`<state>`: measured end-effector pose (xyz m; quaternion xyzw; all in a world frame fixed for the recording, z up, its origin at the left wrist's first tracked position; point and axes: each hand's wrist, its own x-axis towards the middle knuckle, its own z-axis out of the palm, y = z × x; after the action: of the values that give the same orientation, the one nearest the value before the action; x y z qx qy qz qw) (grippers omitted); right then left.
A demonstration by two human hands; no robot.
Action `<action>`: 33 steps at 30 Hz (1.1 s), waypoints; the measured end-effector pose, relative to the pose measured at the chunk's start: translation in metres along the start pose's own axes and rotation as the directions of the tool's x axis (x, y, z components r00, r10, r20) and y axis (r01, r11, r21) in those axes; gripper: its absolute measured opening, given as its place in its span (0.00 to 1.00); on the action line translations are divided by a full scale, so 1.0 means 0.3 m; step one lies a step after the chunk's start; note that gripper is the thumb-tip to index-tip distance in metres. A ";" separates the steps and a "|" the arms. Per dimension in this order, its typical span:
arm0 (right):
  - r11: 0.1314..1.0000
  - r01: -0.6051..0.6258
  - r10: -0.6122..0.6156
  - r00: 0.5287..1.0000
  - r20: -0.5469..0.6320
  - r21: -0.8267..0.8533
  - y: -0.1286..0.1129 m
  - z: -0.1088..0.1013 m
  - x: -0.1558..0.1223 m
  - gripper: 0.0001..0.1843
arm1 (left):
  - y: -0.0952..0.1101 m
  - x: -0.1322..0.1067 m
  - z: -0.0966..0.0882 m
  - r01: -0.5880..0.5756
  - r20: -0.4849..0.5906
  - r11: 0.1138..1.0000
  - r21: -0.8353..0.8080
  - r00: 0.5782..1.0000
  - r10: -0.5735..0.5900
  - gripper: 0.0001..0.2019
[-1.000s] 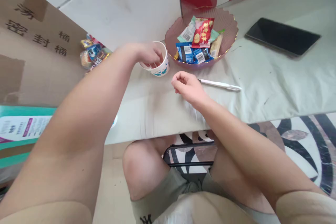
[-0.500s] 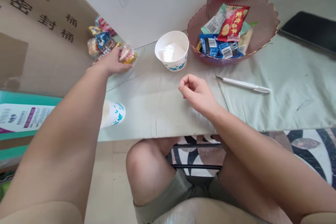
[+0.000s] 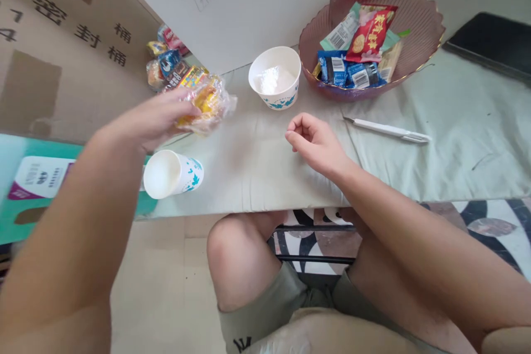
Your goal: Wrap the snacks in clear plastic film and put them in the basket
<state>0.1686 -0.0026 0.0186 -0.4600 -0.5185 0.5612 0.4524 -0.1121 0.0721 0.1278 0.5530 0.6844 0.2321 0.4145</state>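
My left hand (image 3: 172,113) grips a snack in clear wrapping (image 3: 209,105), yellow and orange inside, lifted in front of a pile of packaged snacks (image 3: 168,63). Below that hand, a white paper cup (image 3: 172,174) with teal leaves lies on its side, its mouth toward the left. My right hand (image 3: 315,141) rests on the cloth with its fingers curled; whether anything is inside them is hidden. Just beyond it stands a paper bowl (image 3: 276,80) with some clear wrapping in it.
A pink ribbed glass bowl (image 3: 418,69) holds several snack packets (image 3: 369,33). A white utility knife (image 3: 388,129) lies in front of it, blade pointing left. At the far right is a black phone (image 3: 493,44). Cardboard (image 3: 83,83) and white boxes (image 3: 257,5) border the table's left and back.
My left hand has drawn back from the pile with the wrapped snack, uncovering the mouth of the paper cup. My right hand keeps its curled pose, and the view has shifted slightly.
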 end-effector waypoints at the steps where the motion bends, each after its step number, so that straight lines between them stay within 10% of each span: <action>1: 1.000 0.008 -0.008 1.000 0.002 0.011 0.003 -0.003 -0.010 0.13 | 0.011 -0.052 0.032 0.107 0.158 0.986 -0.130 0.984 -0.086 0.18; 4: 0.994 0.028 -0.031 0.999 0.032 0.102 0.009 -0.011 -0.034 0.27 | 0.020 -0.180 0.170 0.321 0.476 0.873 -0.366 0.871 -0.121 0.27; 7: 0.977 0.071 -0.085 0.995 0.061 0.201 0.013 -0.024 -0.042 0.28 | -0.001 -0.245 0.335 0.376 0.578 0.750 -0.544 0.816 0.010 0.27; 14: 0.990 0.028 -0.017 0.996 -0.085 0.137 0.025 -0.071 -0.025 0.14 | -0.067 -0.240 0.590 0.215 0.344 0.605 -0.767 0.933 0.104 0.28; 18: 0.983 0.045 -0.077 0.982 -0.174 -0.180 0.011 -0.122 -0.048 0.10 | -0.096 -0.203 0.630 0.114 0.291 0.688 -0.717 0.945 0.147 0.39; 23: 0.678 0.033 -0.294 0.927 -0.230 -0.734 -0.010 -0.238 -0.109 0.06 | -0.102 -0.147 0.632 -0.023 0.202 0.647 -0.763 0.941 0.273 0.42; 29: 0.415 -0.270 -0.132 0.927 -0.352 -0.869 0.029 -0.354 -0.122 0.07 | -0.129 -0.113 0.599 -0.002 0.194 0.636 -0.772 0.951 0.239 0.38; 33: 0.444 -0.173 -0.175 0.946 -0.274 -0.879 0.035 -0.359 -0.113 0.05 | -0.157 -0.109 0.600 -0.076 0.061 0.630 -0.773 0.979 0.194 0.33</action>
<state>0.2802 -0.0187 0.0056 -0.7142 -0.6537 0.1184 0.2204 0.0111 0.0026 0.0026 0.3896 0.4475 0.4915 0.6374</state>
